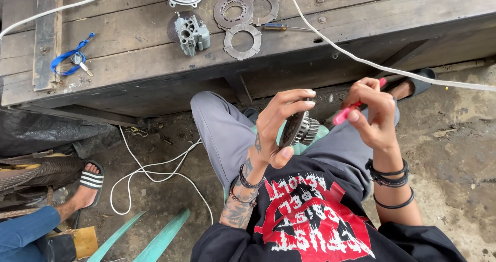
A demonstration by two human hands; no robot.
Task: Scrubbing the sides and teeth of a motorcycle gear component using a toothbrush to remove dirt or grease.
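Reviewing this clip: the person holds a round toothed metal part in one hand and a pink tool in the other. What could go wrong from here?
The left hand pinches the toothed metal part by its rim over the lap, off the workbench; a slip would likely drop it onto the dirt floor.

The right hand works the pink tool close to those fingers, so it might jab them.

The white cable hangs just above and could snag.

Bench (129,60): three flat ring plates (242,41), one screwdriver (281,28), one blue-lanyard key (77,58), one carburetor body (191,34), two white cables (330,44).
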